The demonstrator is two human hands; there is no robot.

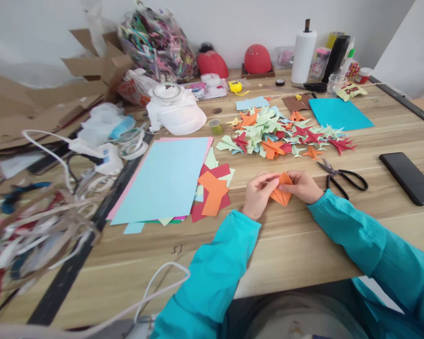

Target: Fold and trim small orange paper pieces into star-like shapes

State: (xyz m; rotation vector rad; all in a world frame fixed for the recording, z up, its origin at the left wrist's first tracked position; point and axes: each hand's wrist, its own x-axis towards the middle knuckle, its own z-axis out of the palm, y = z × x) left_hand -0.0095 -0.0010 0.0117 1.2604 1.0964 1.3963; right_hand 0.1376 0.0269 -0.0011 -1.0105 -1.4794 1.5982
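The orange paper [283,198] sits between the left hand [260,192] and right hand [305,185], both pinching it, its long axis seemingly running near to far, neither hand clearly nearer.

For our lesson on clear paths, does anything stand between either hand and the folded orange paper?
Nothing visible does: the left hand and right hand both grip the folded orange paper directly. The black-handled scissors lie off to the right.
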